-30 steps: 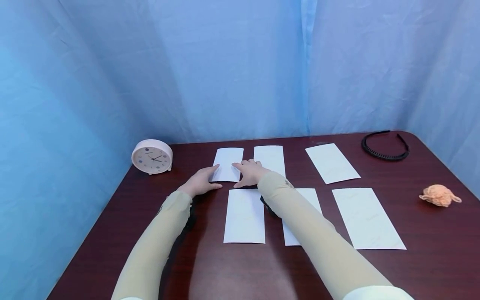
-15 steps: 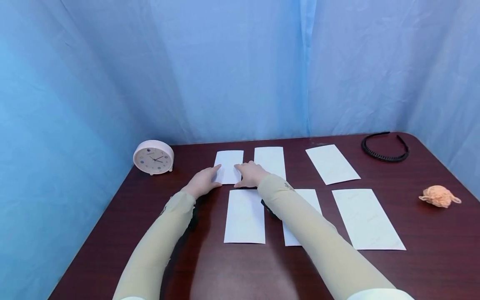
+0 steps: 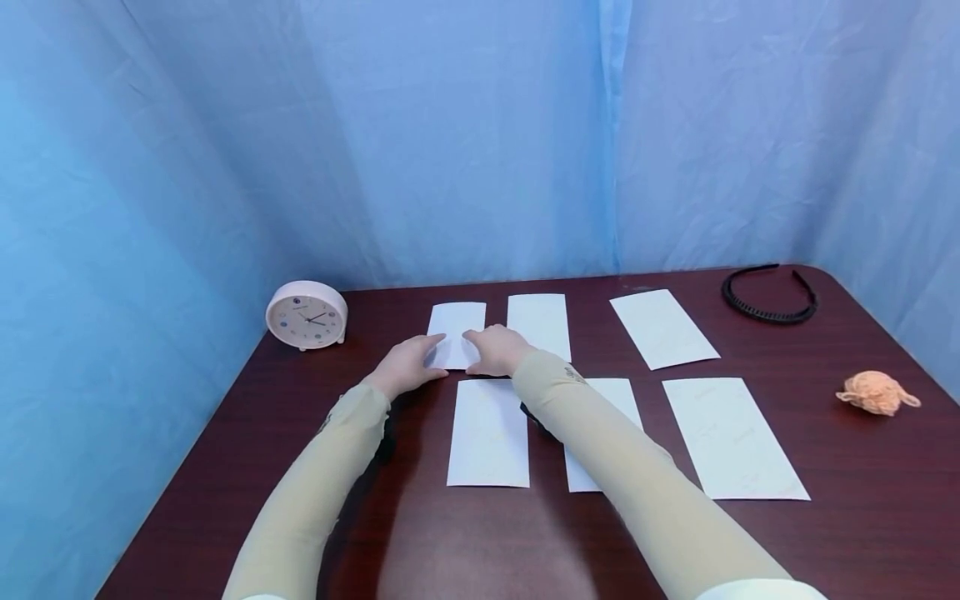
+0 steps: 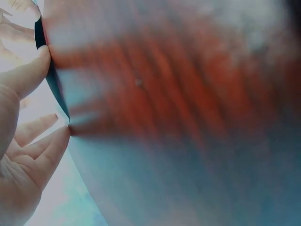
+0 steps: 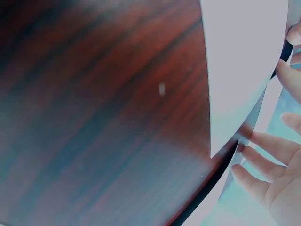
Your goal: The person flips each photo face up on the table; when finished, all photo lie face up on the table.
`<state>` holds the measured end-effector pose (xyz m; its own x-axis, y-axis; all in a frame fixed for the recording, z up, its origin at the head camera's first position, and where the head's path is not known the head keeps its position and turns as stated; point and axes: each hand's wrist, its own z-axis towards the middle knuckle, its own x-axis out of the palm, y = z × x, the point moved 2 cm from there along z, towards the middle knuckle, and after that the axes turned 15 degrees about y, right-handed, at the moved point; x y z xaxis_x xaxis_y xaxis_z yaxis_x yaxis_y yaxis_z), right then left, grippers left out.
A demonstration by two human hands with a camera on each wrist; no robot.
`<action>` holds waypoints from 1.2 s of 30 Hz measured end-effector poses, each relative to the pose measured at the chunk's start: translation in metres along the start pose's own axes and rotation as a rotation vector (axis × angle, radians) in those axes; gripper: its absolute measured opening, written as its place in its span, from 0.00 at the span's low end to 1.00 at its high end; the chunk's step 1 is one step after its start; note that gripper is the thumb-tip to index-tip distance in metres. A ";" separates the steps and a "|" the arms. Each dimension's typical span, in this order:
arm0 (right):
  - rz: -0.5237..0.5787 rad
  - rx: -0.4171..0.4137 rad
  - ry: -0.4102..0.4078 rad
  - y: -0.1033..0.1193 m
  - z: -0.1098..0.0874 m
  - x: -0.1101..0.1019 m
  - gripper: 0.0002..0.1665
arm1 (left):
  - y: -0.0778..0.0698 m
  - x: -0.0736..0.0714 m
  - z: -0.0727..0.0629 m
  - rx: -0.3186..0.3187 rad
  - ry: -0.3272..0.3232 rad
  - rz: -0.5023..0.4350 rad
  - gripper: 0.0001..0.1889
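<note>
Both hands are at a white sheet of paper point(image 3: 457, 318), the leftmost in the back row on the dark wood table. My left hand point(image 3: 402, 367) is at its left edge, with thumb and forefinger reaching over the sheet. On the opposite edge my right hand point(image 3: 498, 350) faces it, thumb and forefinger spread towards the left hand. Neither hand is curled round the paper; the fingertips lie at its sides. Just in front lies another white sheet point(image 3: 489, 433). The right forearm partly covers a third sheet point(image 3: 617, 396).
More white sheets lie at the back, one upright point(image 3: 538, 321) and one slanted point(image 3: 664, 329), plus a front-right sheet point(image 3: 735, 437). A round white clock point(image 3: 307, 315) stands back left. A black headband point(image 3: 768, 312) and a peach yarn ball point(image 3: 879, 392) lie right. Blue curtains surround the table.
The back-left sheet has slid slightly towards me, nearer the sheet in front of it. Both hands have shifted a little inward over it; the right hand's far fingers now show less.
</note>
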<state>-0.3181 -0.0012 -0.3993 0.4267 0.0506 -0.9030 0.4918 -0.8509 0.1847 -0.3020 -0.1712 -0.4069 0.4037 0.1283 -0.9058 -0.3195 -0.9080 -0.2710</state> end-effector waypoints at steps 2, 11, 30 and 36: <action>-0.015 -0.009 0.005 0.002 -0.001 -0.001 0.37 | 0.000 0.000 -0.001 0.008 0.002 -0.001 0.33; -0.114 -0.052 0.024 0.006 -0.008 -0.002 0.26 | -0.007 0.000 -0.001 0.002 0.022 0.082 0.25; -0.220 -0.187 -0.133 0.004 -0.007 0.001 0.15 | -0.011 0.001 -0.007 0.033 -0.074 0.124 0.14; -0.183 -0.212 -0.253 0.002 -0.010 -0.003 0.13 | -0.012 -0.001 -0.009 0.077 -0.116 0.095 0.11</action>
<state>-0.3111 0.0024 -0.3921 0.1292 0.0382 -0.9909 0.6997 -0.7116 0.0638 -0.2913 -0.1640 -0.3995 0.2688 0.0925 -0.9588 -0.4177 -0.8857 -0.2025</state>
